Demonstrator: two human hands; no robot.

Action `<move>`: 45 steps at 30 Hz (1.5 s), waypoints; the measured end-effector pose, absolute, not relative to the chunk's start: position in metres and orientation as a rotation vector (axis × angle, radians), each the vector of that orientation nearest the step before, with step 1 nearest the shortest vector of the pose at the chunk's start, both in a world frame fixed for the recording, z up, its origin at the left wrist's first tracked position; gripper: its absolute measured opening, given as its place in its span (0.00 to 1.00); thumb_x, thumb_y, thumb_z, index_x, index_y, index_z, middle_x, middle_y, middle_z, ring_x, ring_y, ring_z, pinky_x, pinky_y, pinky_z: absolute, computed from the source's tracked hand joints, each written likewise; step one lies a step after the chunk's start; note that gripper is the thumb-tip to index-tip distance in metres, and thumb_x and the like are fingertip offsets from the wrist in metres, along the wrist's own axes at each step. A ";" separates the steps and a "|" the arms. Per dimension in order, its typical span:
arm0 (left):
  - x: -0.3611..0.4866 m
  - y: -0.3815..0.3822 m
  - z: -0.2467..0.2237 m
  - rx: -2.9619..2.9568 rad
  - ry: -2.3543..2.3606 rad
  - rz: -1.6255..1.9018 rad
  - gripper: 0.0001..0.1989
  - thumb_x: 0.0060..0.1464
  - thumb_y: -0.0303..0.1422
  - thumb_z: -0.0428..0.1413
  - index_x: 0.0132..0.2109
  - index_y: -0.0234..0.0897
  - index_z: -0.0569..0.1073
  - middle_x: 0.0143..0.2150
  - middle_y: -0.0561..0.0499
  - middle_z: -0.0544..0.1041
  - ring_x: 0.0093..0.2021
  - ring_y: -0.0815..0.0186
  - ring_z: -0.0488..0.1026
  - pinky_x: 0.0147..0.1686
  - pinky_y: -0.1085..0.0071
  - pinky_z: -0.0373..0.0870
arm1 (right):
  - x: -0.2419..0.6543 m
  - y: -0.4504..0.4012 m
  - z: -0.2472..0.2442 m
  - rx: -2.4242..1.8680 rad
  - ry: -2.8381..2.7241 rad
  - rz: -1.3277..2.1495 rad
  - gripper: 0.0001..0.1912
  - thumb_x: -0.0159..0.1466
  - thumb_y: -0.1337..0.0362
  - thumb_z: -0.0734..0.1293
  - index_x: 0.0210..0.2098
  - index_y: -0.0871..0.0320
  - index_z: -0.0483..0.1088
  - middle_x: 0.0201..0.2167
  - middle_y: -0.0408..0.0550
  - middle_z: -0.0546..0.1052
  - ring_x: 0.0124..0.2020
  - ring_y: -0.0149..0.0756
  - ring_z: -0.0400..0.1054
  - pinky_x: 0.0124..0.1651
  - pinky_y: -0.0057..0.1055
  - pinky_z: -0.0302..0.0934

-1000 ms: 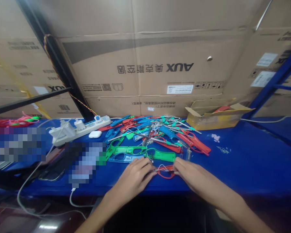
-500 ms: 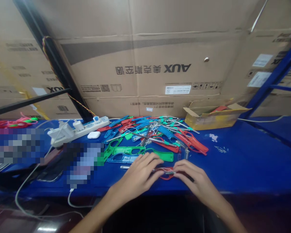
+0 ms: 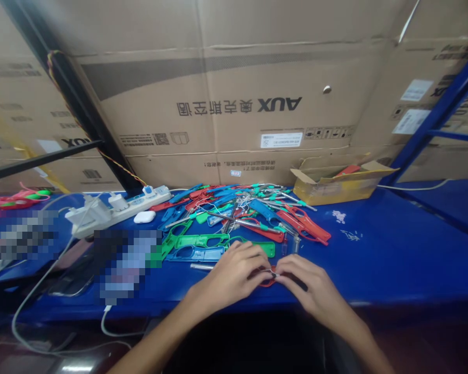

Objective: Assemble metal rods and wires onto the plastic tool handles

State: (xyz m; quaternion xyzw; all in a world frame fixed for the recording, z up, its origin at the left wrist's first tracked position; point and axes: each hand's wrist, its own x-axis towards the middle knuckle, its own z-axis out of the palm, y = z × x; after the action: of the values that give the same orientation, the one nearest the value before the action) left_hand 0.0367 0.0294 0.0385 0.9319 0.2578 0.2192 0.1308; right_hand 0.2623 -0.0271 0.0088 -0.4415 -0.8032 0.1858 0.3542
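Both hands meet over a red lighter shell [image 3: 268, 283] near the table's front edge. My left hand [image 3: 239, 272] curls over the shell, fingers closed on it and hiding most of it. A metal lighter tube [image 3: 201, 267] sticks out to the left from under that hand. My right hand [image 3: 304, 275] pinches a small dark part [image 3: 273, 275] at the shell's right end, where a thin pale wire shows; the part's kind is unclear. Just behind the hands lie a green shell half [image 3: 267, 248] and a blue shell half [image 3: 197, 253].
A heap of lighter shells and metal tubes [image 3: 234, 205] spreads behind my hands. At back right stands an open cardboard box [image 3: 333, 189]; small white pieces [image 3: 339, 216] lie before it. To the left are a power strip [image 3: 140, 204], a white earbud case [image 3: 144, 217] and a charging cable [image 3: 19, 306].
My hands have drawn closer together over the red shell, and the right fingertips now nearly touch the left ones. The view has shifted slightly.
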 end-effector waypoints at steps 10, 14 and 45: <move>0.043 0.017 0.031 2.962 0.756 0.758 0.07 0.72 0.32 0.52 0.43 0.36 0.73 0.44 0.51 0.77 0.43 0.62 0.71 0.44 0.62 0.59 | 0.263 -0.024 0.005 -1.150 -2.070 0.442 0.06 0.75 0.65 0.62 0.42 0.53 0.71 0.42 0.45 0.77 0.44 0.37 0.72 0.50 0.33 0.64; 0.042 0.020 0.028 2.963 0.739 0.770 0.07 0.72 0.33 0.53 0.44 0.37 0.73 0.44 0.51 0.78 0.43 0.62 0.71 0.44 0.63 0.58 | 0.265 -0.026 0.009 -1.139 -2.041 0.561 0.05 0.75 0.64 0.63 0.44 0.53 0.71 0.44 0.45 0.77 0.47 0.35 0.73 0.52 0.29 0.64; 0.056 0.007 0.019 2.664 0.962 0.777 0.06 0.70 0.30 0.56 0.41 0.37 0.75 0.44 0.52 0.78 0.45 0.60 0.71 0.47 0.60 0.62 | 0.270 -0.026 0.004 -1.059 -2.092 0.519 0.08 0.75 0.68 0.62 0.46 0.53 0.73 0.47 0.47 0.78 0.48 0.34 0.75 0.54 0.28 0.69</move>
State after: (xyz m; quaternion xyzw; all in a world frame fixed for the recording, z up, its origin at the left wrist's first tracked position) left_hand 0.0555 0.0069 0.0186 0.9024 0.3257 0.2631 0.1020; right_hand 0.2698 -0.0264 0.0043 -0.4113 -0.8121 0.2013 0.3616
